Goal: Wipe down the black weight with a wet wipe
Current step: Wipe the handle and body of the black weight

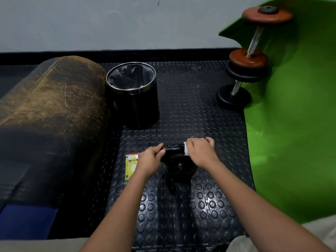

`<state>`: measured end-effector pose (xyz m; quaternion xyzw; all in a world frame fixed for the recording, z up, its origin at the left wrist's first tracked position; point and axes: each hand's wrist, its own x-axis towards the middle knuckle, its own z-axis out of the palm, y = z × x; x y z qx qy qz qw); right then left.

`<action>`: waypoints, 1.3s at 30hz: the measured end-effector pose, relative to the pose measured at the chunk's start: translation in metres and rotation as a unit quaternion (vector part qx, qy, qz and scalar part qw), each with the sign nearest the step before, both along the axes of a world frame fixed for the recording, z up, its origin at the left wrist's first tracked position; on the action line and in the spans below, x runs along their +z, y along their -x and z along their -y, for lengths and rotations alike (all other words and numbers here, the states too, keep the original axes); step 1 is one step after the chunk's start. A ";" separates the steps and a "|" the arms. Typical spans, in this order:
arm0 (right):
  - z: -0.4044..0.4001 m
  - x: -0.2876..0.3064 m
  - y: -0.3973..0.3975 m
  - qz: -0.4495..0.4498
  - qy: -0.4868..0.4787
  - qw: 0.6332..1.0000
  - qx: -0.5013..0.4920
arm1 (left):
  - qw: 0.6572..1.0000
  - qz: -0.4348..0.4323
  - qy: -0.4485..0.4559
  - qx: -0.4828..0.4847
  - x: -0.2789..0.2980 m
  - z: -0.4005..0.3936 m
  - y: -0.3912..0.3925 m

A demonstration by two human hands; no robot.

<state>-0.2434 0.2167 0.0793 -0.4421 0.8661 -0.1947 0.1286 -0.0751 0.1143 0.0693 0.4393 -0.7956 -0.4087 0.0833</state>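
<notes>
The black weight (175, 157) is located on the studded black rubber floor mat (190, 106), low in the centre of the view, between the two hands. Its upper part is presented as a short glossy bar, with a rounded black body below it resting on the mat. The left end of the bar is grasped by the left hand (151, 159), with the fingers curled around it. A white wet wipe (185, 148) is pressed against the right end of the bar by the right hand (199, 151), which is closed over the wipe so that only a narrow white edge is exposed. A yellow and red wipe packet (131, 167) is laid flat on the mat just beside the left wrist. A black cylindrical bin (135, 99) with a chrome rim and a dark liner is positioned further back. A worn brown and black cushion (54, 110) is located to its left. A green mat (294, 115) is spread at the right, and two dumbbells (251, 57) with brown and black plates are placed at its left edge.
</notes>
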 end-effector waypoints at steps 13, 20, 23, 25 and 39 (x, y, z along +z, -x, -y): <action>-0.026 -0.030 0.008 0.047 0.098 0.991 -0.079 | 1.000 -0.007 0.004 -0.006 -0.003 0.000 0.000; 0.001 -0.005 -0.008 -0.038 0.006 0.999 -0.007 | 1.000 -0.009 0.002 -0.003 -0.002 0.000 0.000; -0.007 -0.019 -0.016 -0.072 0.050 0.994 0.058 | 1.000 -0.012 0.000 0.007 -0.001 0.001 0.000; -0.017 -0.026 -0.012 -0.068 0.087 0.992 0.068 | 1.000 -0.011 0.002 0.003 0.000 0.001 0.000; -0.011 -0.025 -0.023 -0.029 0.123 0.992 -0.021 | 1.000 0.002 0.019 0.000 0.000 -0.001 0.000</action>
